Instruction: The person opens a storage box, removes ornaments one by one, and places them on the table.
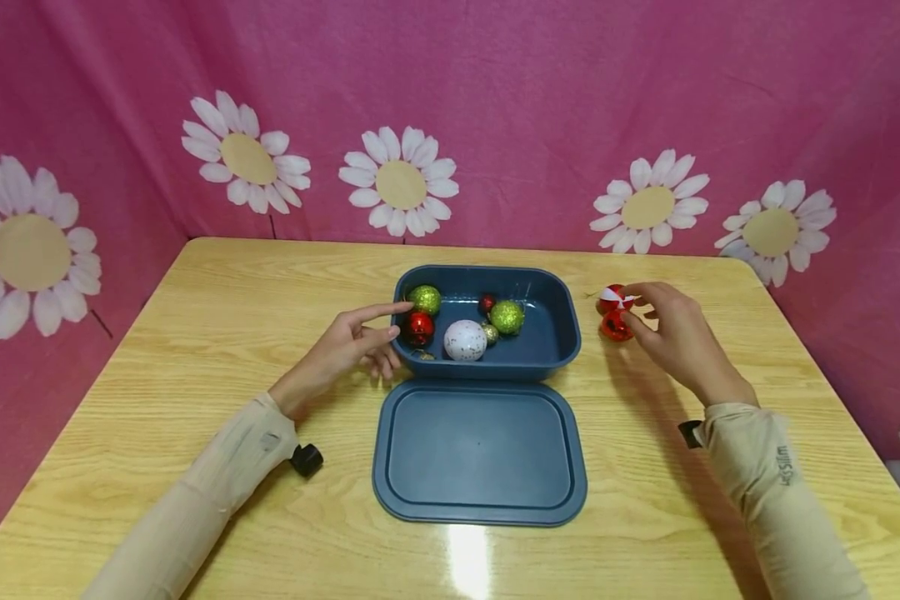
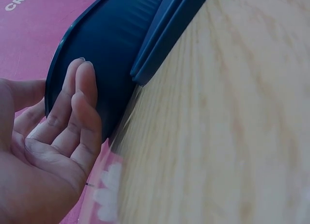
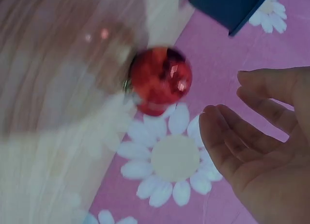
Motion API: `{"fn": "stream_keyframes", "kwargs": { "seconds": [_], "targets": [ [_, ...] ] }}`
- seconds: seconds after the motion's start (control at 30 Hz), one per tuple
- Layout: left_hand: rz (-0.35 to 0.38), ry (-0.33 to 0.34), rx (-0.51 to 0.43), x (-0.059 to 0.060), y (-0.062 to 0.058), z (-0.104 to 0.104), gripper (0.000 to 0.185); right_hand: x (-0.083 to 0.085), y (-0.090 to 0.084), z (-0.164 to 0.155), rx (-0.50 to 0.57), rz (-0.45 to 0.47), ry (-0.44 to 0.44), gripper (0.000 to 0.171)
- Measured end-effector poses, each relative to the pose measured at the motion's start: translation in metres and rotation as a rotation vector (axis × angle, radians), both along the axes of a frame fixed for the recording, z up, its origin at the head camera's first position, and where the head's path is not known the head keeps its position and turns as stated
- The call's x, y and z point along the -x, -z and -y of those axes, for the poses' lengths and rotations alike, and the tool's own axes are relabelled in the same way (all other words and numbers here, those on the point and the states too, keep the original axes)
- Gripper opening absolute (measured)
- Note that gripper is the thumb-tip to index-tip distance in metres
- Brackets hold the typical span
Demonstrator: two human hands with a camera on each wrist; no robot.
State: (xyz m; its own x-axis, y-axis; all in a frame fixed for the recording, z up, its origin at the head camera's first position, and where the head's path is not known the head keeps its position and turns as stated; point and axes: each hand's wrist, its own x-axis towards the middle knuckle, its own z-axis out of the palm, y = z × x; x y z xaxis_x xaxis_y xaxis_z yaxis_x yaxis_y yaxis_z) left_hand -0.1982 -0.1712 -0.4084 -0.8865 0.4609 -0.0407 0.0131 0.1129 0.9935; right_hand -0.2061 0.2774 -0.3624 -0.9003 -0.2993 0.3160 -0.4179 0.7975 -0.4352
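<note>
A dark blue rectangular box (image 1: 487,372) stands open and holds several Christmas baubles. At its left end is my left hand (image 1: 341,346), the index finger laid straight over the rim. In the left wrist view the other fingers (image 2: 87,122) hang loosely along the outer wall. Right of the box lie a red bauble with a white band (image 1: 610,294) and a plain red bauble (image 1: 615,327). My right hand (image 1: 678,337) reaches over them, thumb and fingers spread. A gap shows in the right wrist view between its fingertips (image 3: 207,115) and the shiny red bauble (image 3: 160,76).
Inside the box are a large white speckled bauble (image 1: 465,341), a red bauble (image 1: 419,327), two green glittery ones (image 1: 507,317) and smaller ones. The flat blue lid (image 1: 480,450) lies on the wooden table (image 1: 217,333) in front of the box. A pink flowered curtain (image 1: 510,100) hangs behind.
</note>
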Motion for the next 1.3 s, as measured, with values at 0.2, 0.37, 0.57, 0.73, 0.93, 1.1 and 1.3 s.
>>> {"fn": "stream_keyframes", "kwargs": {
  "seconds": [0.2, 0.37, 0.57, 0.73, 0.93, 1.1, 1.3],
  "targets": [
    [-0.017, 0.007, -0.005, 0.001, -0.001, -0.001, 0.046, -0.003, 0.001, 0.016, 0.01, -0.05, -0.051, 0.034],
    [-0.007, 0.003, -0.001, 0.001, 0.003, 0.0, 0.046, -0.012, 0.002, 0.035, 0.039, -0.026, -0.115, 0.033],
    [-0.01, 0.022, -0.042, 0.005, 0.006, -0.008, 0.045, -0.018, 0.004, 0.046, 0.029, -0.028, -0.168, 0.031],
    [-0.001, 0.012, -0.042, 0.002, 0.006, -0.005, 0.045, -0.021, 0.008, 0.059, 0.023, -0.13, -0.17, 0.024],
    [-0.003, -0.007, -0.039, -0.004, 0.007, 0.0, 0.045, -0.024, 0.011, 0.077, 0.037, -0.161, -0.181, 0.024],
    [0.019, -0.005, -0.048, -0.004, 0.008, 0.0, 0.046, -0.021, 0.007, 0.096, 0.015, -0.085, -0.217, 0.028],
    [0.01, -0.015, -0.053, -0.002, 0.007, -0.001, 0.045, -0.014, 0.0, 0.122, -0.009, -0.019, -0.271, 0.031]
  ]
}}
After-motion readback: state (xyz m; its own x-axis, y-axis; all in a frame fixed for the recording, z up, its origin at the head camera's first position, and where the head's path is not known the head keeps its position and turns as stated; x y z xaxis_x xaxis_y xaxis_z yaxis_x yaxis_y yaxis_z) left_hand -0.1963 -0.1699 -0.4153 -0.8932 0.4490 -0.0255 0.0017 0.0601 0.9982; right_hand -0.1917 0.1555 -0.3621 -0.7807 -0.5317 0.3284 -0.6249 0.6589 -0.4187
